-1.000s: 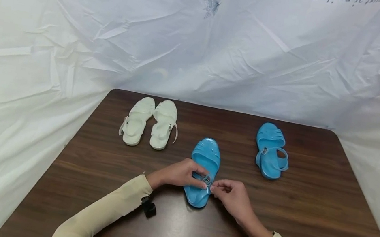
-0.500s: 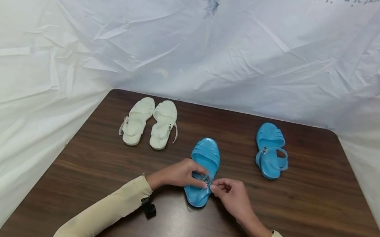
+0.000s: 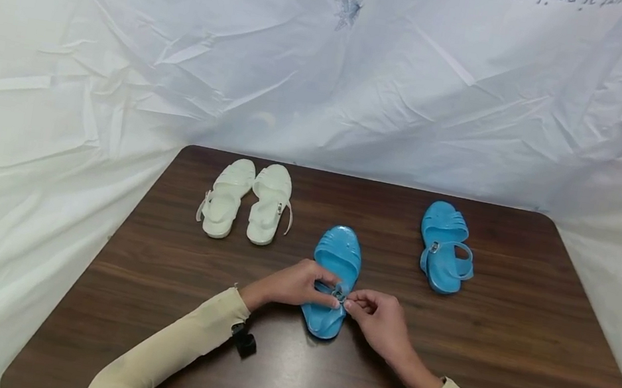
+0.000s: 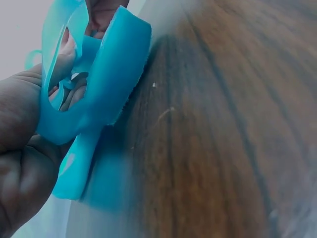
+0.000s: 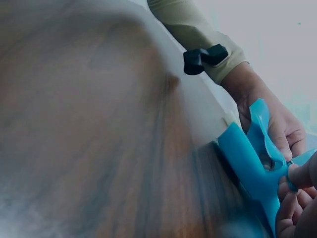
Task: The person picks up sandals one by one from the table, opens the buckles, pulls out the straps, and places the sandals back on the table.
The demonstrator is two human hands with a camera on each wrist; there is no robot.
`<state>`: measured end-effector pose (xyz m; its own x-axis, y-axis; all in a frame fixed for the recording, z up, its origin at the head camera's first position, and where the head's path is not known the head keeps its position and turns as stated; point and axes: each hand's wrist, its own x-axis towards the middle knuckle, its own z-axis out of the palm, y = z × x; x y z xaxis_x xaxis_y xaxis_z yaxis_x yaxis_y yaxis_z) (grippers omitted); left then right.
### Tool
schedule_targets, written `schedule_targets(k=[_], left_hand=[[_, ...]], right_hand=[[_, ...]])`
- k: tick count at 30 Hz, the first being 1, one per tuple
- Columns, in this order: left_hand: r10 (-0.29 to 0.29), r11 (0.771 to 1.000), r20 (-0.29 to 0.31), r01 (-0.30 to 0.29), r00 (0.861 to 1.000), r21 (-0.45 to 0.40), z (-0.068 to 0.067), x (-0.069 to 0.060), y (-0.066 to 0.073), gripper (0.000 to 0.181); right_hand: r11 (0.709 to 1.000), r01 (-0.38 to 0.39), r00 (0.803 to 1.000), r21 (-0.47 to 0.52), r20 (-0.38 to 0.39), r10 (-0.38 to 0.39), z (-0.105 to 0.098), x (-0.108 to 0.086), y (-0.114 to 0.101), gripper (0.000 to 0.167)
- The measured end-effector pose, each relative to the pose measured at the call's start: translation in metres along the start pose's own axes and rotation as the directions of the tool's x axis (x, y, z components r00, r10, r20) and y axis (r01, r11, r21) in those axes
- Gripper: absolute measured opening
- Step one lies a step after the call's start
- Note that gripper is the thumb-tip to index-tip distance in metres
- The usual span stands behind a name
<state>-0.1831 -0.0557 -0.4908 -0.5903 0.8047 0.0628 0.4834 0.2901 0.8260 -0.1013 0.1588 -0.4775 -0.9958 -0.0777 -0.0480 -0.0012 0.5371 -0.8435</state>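
Observation:
A blue sandal [image 3: 336,251] lies on the table between both hands, its toe pointing away. From its left side my left hand [image 3: 298,282] reaches over the ankle strap, thumb and fingers pinching it beside the metal buckle [image 3: 339,294]. On the other side, my right hand [image 3: 382,322] pinches a small part of the strap at the buckle with thumb and forefinger. The left wrist view has the sandal's heel [image 4: 121,64] close up, with the left thumb through the strap opening. Fingertips hide much of the buckle in the right wrist view.
A second blue sandal [image 3: 443,227] lies at the back right of the brown table [image 3: 504,357]. Two white sandals [image 3: 234,176] stand side by side at the back left. A white printed sheet [image 3: 362,94] hangs behind the table.
Both hands stay at the buckle with hardly any movement. The strap end near the left fingertips stands slightly higher above the buckle than before.

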Motion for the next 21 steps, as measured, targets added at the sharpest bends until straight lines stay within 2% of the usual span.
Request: schedule_targets(k=[8, 12, 21], left_hand=[[0.005, 0.999, 0.001, -0.005, 1.000, 0.053, 0.0023, 0.0005, 0.0006, 0.034], [0.030, 0.998, -0.003, -0.030, 1.000, 0.050, 0.0021, -0.0005, 0.0006, 0.033], [0.037, 0.999, -0.016, -0.036, 0.999, 0.026, 0.0020, -0.0020, 0.0009, 0.026]], right_hand=[[0.997, -0.054, 0.997, 0.058, 0.054, 0.051, -0.0064, -0.0040, 0.0104, 0.012], [0.999, -0.018, 0.999, 0.040, 0.046, 0.016, -0.0063, -0.0061, 0.0108, 0.010], [0.998, 0.055, 0.998, 0.007, 0.013, -0.055, -0.0035, -0.0015, 0.0040, 0.009]])
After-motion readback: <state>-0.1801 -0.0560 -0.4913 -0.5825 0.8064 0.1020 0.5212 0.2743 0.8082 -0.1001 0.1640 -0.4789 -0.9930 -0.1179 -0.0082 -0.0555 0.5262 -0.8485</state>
